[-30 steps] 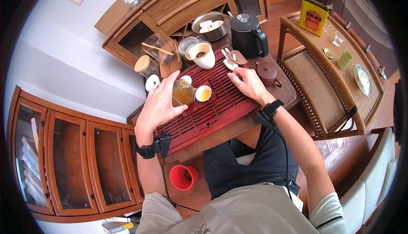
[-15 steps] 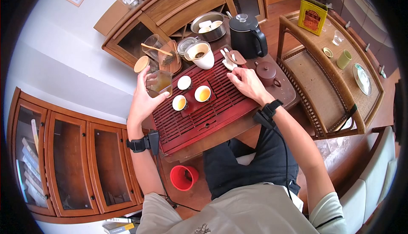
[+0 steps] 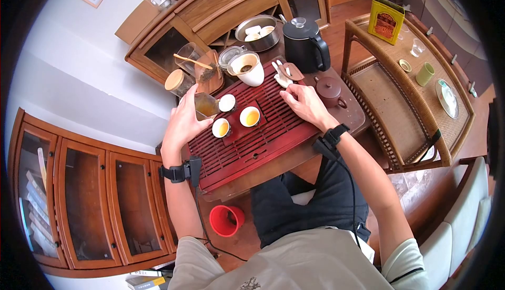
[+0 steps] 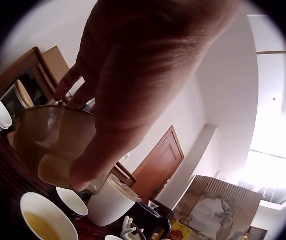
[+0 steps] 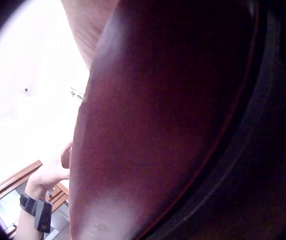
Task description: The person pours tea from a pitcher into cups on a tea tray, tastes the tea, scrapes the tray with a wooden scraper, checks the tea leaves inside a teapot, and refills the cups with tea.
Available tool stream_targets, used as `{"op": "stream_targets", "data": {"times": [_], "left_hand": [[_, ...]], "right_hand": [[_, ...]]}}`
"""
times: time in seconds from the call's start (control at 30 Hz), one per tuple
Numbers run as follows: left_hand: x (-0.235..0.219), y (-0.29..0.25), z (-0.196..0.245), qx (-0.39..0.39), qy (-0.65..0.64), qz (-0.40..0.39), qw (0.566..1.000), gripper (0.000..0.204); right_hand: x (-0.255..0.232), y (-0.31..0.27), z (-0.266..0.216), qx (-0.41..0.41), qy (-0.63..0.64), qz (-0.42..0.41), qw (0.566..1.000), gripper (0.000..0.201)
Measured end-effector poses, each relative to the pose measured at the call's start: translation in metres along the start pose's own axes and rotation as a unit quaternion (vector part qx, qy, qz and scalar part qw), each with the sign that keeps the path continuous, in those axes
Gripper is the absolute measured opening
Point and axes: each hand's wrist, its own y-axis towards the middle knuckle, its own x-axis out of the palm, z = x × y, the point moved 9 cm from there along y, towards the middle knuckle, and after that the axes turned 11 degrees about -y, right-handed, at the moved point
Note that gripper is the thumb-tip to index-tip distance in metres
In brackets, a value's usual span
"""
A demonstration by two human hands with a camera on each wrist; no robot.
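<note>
My left hand (image 3: pixel 182 121) grips a clear angular glass pitcher (image 3: pixel 206 107) of amber tea, thumb on the near side and fingers on the far side. The pitcher is held at the tray's left, right beside a white-looking back cup (image 3: pixel 227 103). Two small cups, a left one (image 3: pixel 221 128) and a right one (image 3: pixel 250 117), hold yellow tea. They stand on the dark red slatted tea tray (image 3: pixel 284 137). My right hand (image 3: pixel 307 105) rests at the tray's right side, fingers loosely curled, holding nothing visible. Dark red wood (image 5: pixel 148 110) fills most of the right wrist view.
Behind the cups stands a white pot with a strainer (image 3: pixel 247 71). A white hand-shaped ornament (image 3: pixel 283 77), a brown clay teapot (image 3: pixel 330 91) and a black kettle (image 3: pixel 305 42) are on the right. A wooden-lidded jar (image 3: pixel 178 82) stands behind my left hand.
The pitcher first moved left, away from above the left cup, uncovering its tea. Then it came slightly back right, close to the back cup. My right hand has stayed in place.
</note>
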Motion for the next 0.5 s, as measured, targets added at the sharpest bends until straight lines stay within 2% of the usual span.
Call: {"op": "stream_targets", "data": {"times": [0.43, 0.5], "left_hand": [[-0.0024, 0.0023, 0.0094, 0.021, 0.042, 0.015, 0.999, 0.097], [-0.0031, 0.0023, 0.0087, -0.004, 0.050, 0.010, 0.999, 0.097]], "right_hand": [[-0.0007, -0.0002, -0.0012, -0.002, -0.004, -0.004, 1.000, 0.035], [-0.0001, -0.0002, -0.0008, -0.002, -0.002, -0.004, 1.000, 0.035]]}}
